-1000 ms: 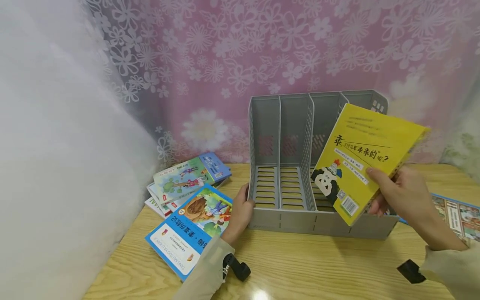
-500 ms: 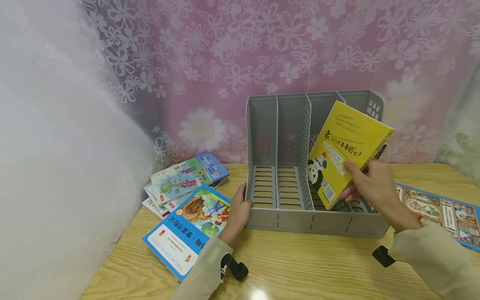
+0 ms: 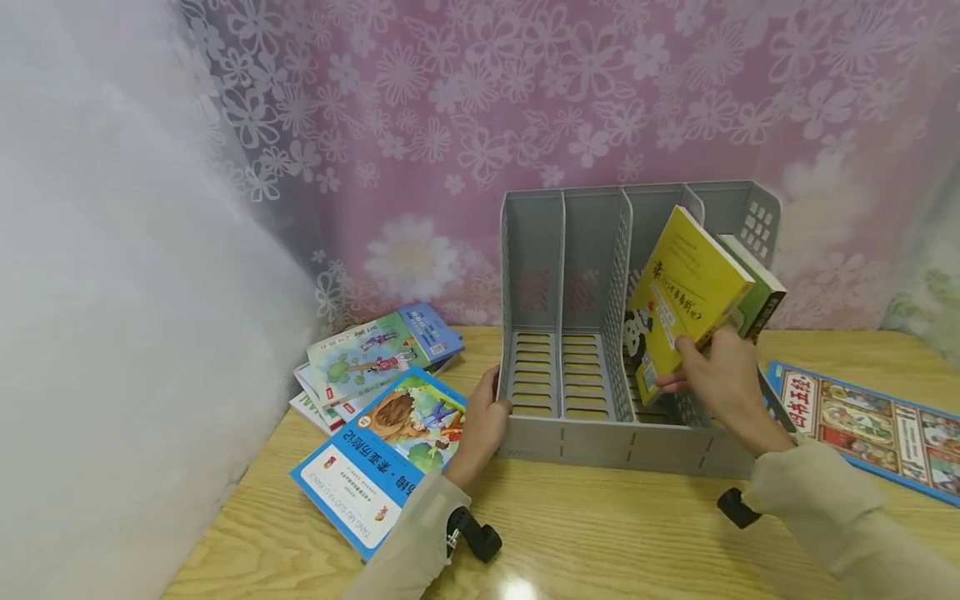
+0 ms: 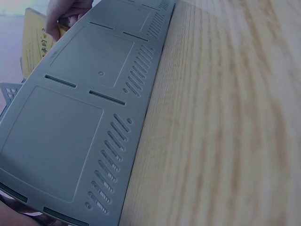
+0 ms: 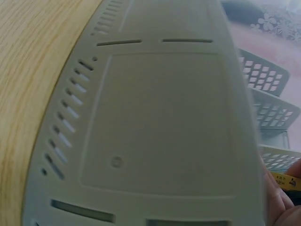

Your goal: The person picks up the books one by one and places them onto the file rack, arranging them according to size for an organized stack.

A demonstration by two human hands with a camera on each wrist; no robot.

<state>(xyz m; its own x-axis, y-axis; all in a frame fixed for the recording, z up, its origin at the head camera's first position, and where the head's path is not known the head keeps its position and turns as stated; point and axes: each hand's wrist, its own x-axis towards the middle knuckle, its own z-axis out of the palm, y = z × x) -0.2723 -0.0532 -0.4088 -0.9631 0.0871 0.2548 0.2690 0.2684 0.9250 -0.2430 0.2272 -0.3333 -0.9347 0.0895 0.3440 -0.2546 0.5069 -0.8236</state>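
My right hand (image 3: 720, 379) pinches a yellow book (image 3: 675, 308) by its lower spine side, thumb on the cover with the panda. The book is tilted, its lower end down inside the third compartment of a grey magazine rack (image 3: 600, 442). Behind my hand a green book (image 3: 757, 292) leans in the rightmost compartment. At the rack's left end my left hand (image 3: 480, 429) grips the side wall near the front corner. The left wrist view shows the rack's front panel (image 4: 51, 141) and the yellow book (image 4: 33, 44) beyond it. My right fingers (image 5: 277, 200) show at the right wrist view's edge.
Left of the rack lies a blue picture book (image 3: 375, 475), partly under my left sleeve. Behind it sits a stack of several books (image 3: 367, 358). A blue-edged boxed book (image 3: 862, 425) lies to the right. A pink flowered curtain (image 3: 450, 150) hangs behind the table (image 3: 585, 525).
My right hand has moved left and down with the yellow book into the rack's third compartment. The green book behind has come into view. My left hand has stayed on the rack.
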